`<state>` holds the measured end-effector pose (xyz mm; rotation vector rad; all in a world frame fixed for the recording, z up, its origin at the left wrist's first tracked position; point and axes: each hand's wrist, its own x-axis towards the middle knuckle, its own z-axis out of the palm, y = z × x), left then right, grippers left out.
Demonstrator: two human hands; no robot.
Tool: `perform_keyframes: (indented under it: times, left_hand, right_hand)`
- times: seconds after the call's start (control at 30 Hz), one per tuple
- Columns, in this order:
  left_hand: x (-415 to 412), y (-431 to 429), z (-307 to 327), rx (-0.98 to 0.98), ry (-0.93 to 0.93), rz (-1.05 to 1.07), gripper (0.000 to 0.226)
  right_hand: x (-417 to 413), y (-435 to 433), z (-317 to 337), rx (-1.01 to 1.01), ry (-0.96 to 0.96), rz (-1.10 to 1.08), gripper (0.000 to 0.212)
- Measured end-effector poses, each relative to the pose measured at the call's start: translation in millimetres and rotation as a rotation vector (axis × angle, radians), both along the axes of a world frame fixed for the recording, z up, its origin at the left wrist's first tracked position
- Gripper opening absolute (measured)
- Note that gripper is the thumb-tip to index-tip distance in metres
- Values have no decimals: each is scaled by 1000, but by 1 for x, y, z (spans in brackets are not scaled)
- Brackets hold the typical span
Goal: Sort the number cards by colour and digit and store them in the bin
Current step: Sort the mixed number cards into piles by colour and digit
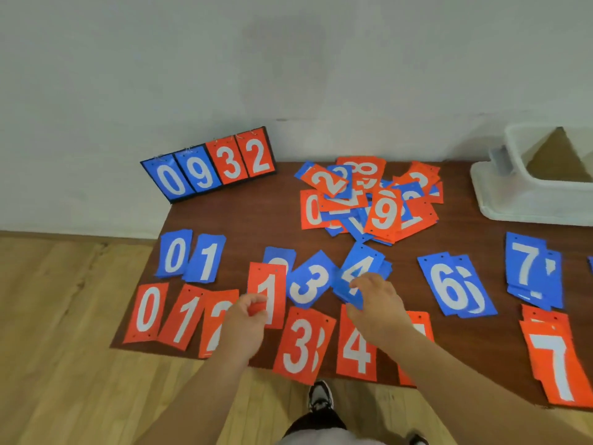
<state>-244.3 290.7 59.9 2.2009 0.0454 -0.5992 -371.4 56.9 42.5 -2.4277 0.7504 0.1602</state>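
1. Your left hand (248,311) pinches the red 1 card (272,284), overlapping the blue 3 pile (308,284). Drop it there and the colours mix.
2. Your right hand (375,300) grips the skewed blue 4 pile (361,268), middle of the table (244,226). It could fan out.
3. Bin (513,194) sits at the far right corner.

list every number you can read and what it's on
"0932": scoreboard
"0": blue row, red row, heap
"1": blue row, red row, card in left hand
"2": red row, heap
"3": blue row, red row
"4": stack in right hand, red row
"6": blue row
"7": blue row, red row
"8", "9": heap
Others: covered
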Motion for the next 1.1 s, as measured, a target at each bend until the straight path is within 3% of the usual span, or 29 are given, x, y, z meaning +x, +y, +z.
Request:
perform_keyframes:
  times: [0.27,0.43,0.6,0.77,0.93,1.1]
  left_hand:
    - [62,114,-16,178,-49,184,28]
    - [88,153,-34,308,-75,104,32]
    - [93,153,-61,509,-73,-93,33]
    - [86,147,-65,642,-50,-73,36]
    - [81,142,-56,653,-117,-130,35]
    - [78,106,-39,590,-245,-221,54]
  right_hand:
    - [79,64,-2,-10,-9,206,39]
    - [99,77,-13,-32,32,253,37]
    - [110,81,-23,-48,82,267,37]
    - [114,82,-26,-52,102,271,36]
    - [112,79,-19,-38,87,250,36]
    - [99,59,-6,-31,53,169,37]
